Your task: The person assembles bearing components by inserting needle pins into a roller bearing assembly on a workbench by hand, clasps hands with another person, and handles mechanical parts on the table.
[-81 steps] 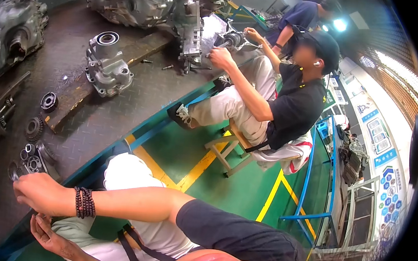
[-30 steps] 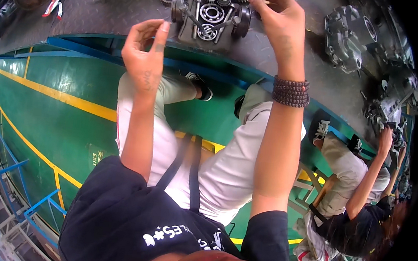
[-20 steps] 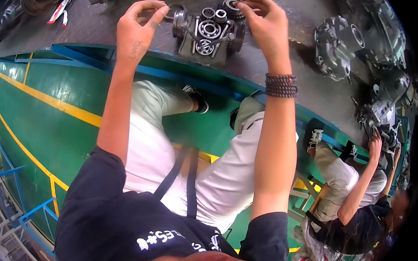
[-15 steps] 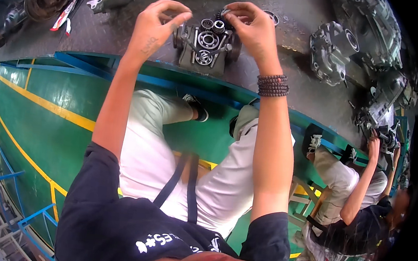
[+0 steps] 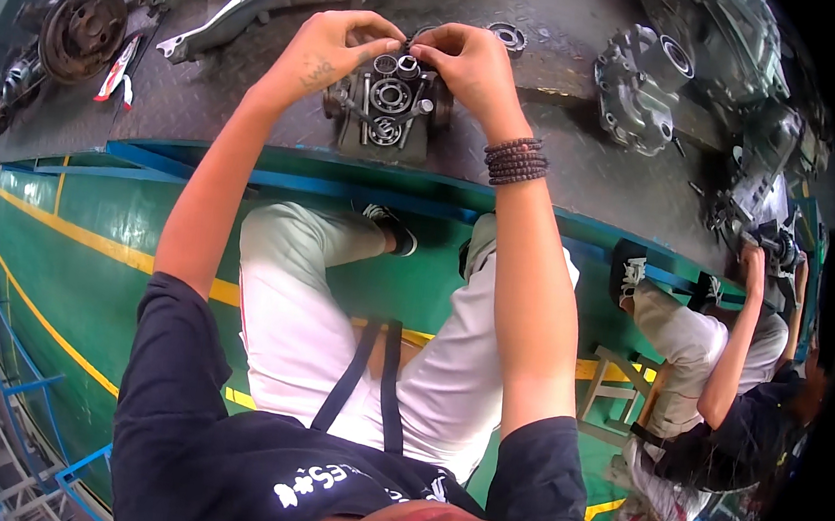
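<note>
Head view shows both hands up at a small grey metal block (image 5: 387, 107) full of round holes, which sits on the dark bumpy metal bench (image 5: 253, 94) just past the blue edge. Left hand (image 5: 322, 50) has its fingers curled and pressed on the top left of the block, and right hand (image 5: 471, 65), with a dark bead band (image 5: 515, 161) on the wrist, pinches a small round part (image 5: 406, 62) at the top of it; the fingertips of the two hands almost meet. A ring (image 5: 507, 36) lies near the right hand. A big grey casing (image 5: 641, 76) rests well off to the right, and a round wheel part (image 5: 83, 32) far to the left. Another person (image 5: 727, 391) sits on a stool to the right, reaching up to the bench
</note>
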A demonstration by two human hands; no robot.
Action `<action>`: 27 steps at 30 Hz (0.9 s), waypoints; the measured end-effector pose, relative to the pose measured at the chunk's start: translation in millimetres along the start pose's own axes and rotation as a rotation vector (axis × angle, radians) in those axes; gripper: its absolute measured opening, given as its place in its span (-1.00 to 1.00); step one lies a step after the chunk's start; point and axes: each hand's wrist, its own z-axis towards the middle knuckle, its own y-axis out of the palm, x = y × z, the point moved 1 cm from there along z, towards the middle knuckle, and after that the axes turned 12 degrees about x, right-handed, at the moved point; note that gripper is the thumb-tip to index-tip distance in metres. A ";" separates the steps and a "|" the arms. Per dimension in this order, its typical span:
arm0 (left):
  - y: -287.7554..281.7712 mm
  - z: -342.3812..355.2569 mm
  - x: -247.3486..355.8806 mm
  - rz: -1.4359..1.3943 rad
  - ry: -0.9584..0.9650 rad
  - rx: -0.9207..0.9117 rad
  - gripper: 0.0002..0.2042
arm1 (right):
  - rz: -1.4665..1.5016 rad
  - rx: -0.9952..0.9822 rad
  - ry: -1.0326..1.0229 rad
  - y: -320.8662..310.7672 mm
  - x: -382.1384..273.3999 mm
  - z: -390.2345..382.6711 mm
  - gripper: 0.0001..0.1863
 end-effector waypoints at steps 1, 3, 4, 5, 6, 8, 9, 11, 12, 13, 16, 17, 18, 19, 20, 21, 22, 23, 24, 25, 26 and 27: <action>0.2 1.5 2.9 -0.005 0.009 -0.005 -0.79 | -0.005 0.010 0.000 -1.7 1.4 0.6 -0.80; 0.0 1.1 7.8 0.072 -0.041 -0.035 -0.78 | 0.053 0.033 0.045 -3.2 4.6 1.2 -0.82; -0.8 0.3 6.0 0.079 -0.046 -0.037 -0.78 | 0.052 0.034 0.061 -4.8 0.9 0.1 -0.81; -1.0 0.0 4.4 0.079 -0.039 -0.039 -0.78 | 0.051 0.041 0.059 -5.4 2.1 1.6 -0.81; -0.5 0.0 2.6 0.083 -0.055 -0.054 -0.78 | 0.055 0.028 0.040 -5.6 3.8 3.0 -0.81; 1.4 -0.6 2.5 0.087 -0.070 -0.064 -0.80 | 0.052 0.007 0.022 -5.8 4.7 3.0 -0.81; 2.6 -0.1 2.5 0.088 -0.066 -0.068 -0.80 | 0.053 0.012 0.023 -7.0 5.5 3.0 -0.81; 4.1 -1.3 2.7 0.083 -0.074 -0.057 -0.79 | -0.002 0.006 0.017 -7.4 4.6 1.5 -0.80; 4.6 -2.9 1.2 0.086 -0.074 -0.061 -0.79 | 0.000 0.008 0.020 -5.1 5.9 0.4 -0.80; 6.1 -2.4 0.3 0.093 -0.097 -0.066 -0.80 | 0.002 0.018 0.016 -4.2 7.6 1.1 -0.82; 6.7 -2.7 -0.9 0.125 -0.106 -0.070 -0.81 | -0.022 0.015 0.034 -3.3 9.9 1.5 -0.84; 6.8 -3.7 -0.3 0.150 -0.099 -0.067 -0.82 | -0.046 -0.005 0.057 -3.7 8.8 0.4 -0.84; 6.8 -3.7 0.4 0.142 -0.094 -0.079 -0.84 | -0.069 -0.005 0.063 -5.1 7.5 0.0 -0.82; 6.5 -4.0 0.0 0.145 -0.094 -0.079 -0.84 | -0.066 -0.005 0.063 -5.3 6.6 -0.7 -0.82; 6.7 -4.3 0.2 0.127 -0.024 -0.074 -0.84 | -0.106 -0.008 0.047 -6.1 5.8 -1.4 -0.82; 6.6 -4.6 0.5 0.110 0.046 -0.068 -0.84 | -0.146 -0.010 0.031 -6.3 4.8 -1.8 -0.81; 6.8 -4.8 1.0 0.111 0.046 -0.069 -0.84 | -0.145 -0.010 0.032 -6.5 4.8 -1.9 -0.81; 6.9 -5.1 1.7 0.132 0.055 -0.073 -0.84 | -0.155 -0.011 0.023 -6.6 4.8 -1.9 -0.81; 6.8 -5.2 2.1 0.152 0.065 -0.078 -0.84 | -0.166 -0.012 0.013 -6.5 4.7 -1.8 -0.80; 7.0 -5.4 1.4 0.153 0.064 -0.078 -0.84 | -0.166 -0.012 0.014 -6.0 5.2 -1.9 -0.80; 7.4 -5.6 0.8 0.149 0.106 -0.060 -0.85 | -0.172 -0.005 -0.007 -5.4 5.3 -1.8 -0.80; 7.4 -5.7 0.5 0.145 0.148 -0.041 -0.85 | -0.179 0.002 -0.028 -5.0 5.5 -1.9 -0.80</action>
